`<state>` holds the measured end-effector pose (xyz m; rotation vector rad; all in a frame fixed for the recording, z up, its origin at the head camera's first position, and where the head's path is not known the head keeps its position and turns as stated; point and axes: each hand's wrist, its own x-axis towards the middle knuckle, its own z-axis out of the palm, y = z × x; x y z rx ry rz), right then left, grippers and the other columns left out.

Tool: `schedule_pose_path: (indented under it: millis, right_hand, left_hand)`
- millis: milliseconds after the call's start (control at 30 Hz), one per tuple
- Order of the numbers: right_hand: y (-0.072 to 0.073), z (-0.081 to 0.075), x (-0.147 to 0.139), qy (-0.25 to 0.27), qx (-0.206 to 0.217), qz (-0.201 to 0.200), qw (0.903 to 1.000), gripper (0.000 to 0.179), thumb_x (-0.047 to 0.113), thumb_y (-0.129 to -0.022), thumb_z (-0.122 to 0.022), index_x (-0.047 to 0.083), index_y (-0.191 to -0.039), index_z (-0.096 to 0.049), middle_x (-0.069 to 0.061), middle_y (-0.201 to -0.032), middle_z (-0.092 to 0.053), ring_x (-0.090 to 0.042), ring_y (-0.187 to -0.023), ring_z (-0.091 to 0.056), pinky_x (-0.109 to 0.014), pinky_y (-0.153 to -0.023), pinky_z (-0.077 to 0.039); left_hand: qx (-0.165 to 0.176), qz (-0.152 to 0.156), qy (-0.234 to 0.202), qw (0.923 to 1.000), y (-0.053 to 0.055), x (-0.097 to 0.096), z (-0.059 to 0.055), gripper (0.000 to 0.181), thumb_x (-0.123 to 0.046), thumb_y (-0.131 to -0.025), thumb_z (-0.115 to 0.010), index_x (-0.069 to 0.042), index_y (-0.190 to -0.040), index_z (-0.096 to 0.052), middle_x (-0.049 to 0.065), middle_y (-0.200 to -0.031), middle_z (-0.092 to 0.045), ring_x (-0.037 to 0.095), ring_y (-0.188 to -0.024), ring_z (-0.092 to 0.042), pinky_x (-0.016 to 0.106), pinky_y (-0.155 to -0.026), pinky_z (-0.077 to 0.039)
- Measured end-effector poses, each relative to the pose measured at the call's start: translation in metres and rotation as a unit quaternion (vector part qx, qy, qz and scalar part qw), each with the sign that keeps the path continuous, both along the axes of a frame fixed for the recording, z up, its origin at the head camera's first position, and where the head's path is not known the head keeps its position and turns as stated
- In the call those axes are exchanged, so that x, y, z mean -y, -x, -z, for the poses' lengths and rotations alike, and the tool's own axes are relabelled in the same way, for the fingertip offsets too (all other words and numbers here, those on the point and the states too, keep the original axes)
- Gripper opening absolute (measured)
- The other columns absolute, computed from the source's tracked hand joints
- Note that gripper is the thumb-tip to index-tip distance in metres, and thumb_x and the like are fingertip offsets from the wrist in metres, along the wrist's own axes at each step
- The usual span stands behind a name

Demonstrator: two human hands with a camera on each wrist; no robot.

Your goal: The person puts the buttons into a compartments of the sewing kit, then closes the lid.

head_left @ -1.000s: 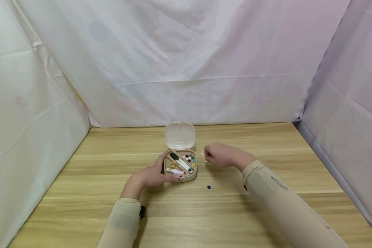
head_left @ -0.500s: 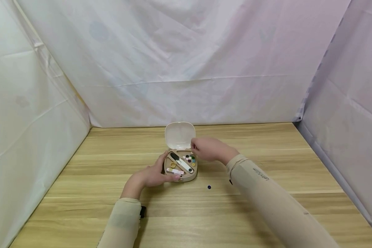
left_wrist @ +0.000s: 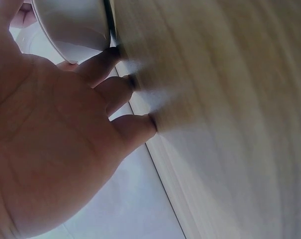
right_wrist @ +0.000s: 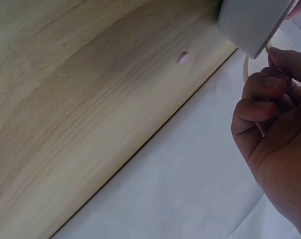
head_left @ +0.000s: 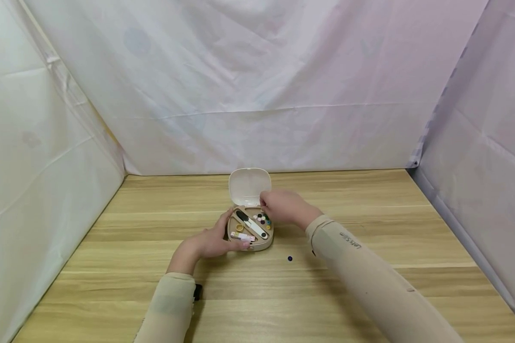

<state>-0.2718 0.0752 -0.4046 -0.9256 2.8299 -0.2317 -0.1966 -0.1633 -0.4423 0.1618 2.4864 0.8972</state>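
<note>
A sewing box (head_left: 262, 246) stands with its lid raised at the back. My left hand (head_left: 214, 241) grips its left side, thumb at the front; in the left wrist view the fingertips (left_wrist: 135, 127) touch the tabletop. My right hand (head_left: 284, 206) is over the back right of the box. In the right wrist view its thumb and forefinger pinch a small pale button (right_wrist: 268, 47) at the rim, mostly hidden. Several coloured buttons (head_left: 263, 218) lie in the right compartment. Thread snips (head_left: 254, 226) lie diagonally across the middle, with a gold ring (head_left: 239, 227) on the left.
A dark blue button (head_left: 290, 258) lies on the wooden table (head_left: 347, 295), right of and in front of the box. One pink button (right_wrist: 183, 58) lies on the table in the right wrist view. White cloth (head_left: 257, 85) hangs behind and at both sides.
My right hand has moved left from the tabletop to the box's right compartment, bringing a pale button from the table. My left hand has stayed on the box.
</note>
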Motion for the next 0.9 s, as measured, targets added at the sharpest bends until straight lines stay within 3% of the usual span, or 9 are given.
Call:
schedule_pose_path:
  millis: [200, 467, 733, 900]
  right_hand:
    - [-0.002, 0.001, 0.003, -0.008, -0.024, -0.004, 0.9997, 0.016, 0.024, -0.110, -0.056, 0.014, -0.105, -0.067, -0.001, -0.087, -0.069, -0.017, -0.075, -0.061, -0.039, -0.070, -0.057]
    - [-0.001, 0.009, 0.004, -0.029, -0.067, -0.017, 0.9972, 0.015, 0.022, -0.109, -0.060, 0.017, -0.099, -0.069, 0.002, -0.090, -0.062, -0.017, -0.076, -0.058, -0.039, -0.069, -0.055]
    - [0.000, 0.008, 0.003, -0.022, -0.073, -0.017, 0.9969, 0.013, 0.023, -0.109, -0.061, 0.016, -0.102, -0.069, 0.002, -0.092, -0.064, -0.015, -0.075, -0.058, -0.036, -0.069, -0.055]
    - [-0.002, 0.002, 0.003, -0.027, -0.062, -0.019, 0.9975, 0.012, 0.022, -0.108, -0.060, 0.015, -0.102, -0.069, 0.001, -0.094, -0.066, -0.015, -0.077, -0.061, -0.038, -0.070, -0.057]
  left_hand:
    - [-0.004, 0.010, -0.002, 0.9999, -0.004, -0.002, -0.009, 0.127, -0.072, -0.087, -0.076, -0.025, -0.173, 0.004, 0.023, -0.175, -0.026, 0.043, -0.157, -0.038, 0.068, -0.133, -0.006]
    - [-0.005, -0.006, -0.003, 1.0000, 0.003, 0.001, 0.005, 0.127, -0.070, -0.085, -0.079, -0.029, -0.173, 0.004, 0.016, -0.177, -0.024, 0.040, -0.159, -0.037, 0.066, -0.134, -0.003]
    - [0.001, 0.004, -0.003, 1.0000, -0.005, -0.002, -0.010, 0.126, -0.072, -0.087, -0.076, -0.026, -0.173, 0.005, 0.020, -0.178, -0.019, 0.046, -0.160, -0.030, 0.069, -0.133, -0.006]
    - [-0.003, 0.003, -0.010, 0.9999, -0.006, -0.002, -0.011, 0.125, -0.069, -0.087, -0.077, -0.025, -0.173, 0.004, 0.022, -0.177, -0.020, 0.049, -0.160, -0.029, 0.071, -0.131, -0.007]
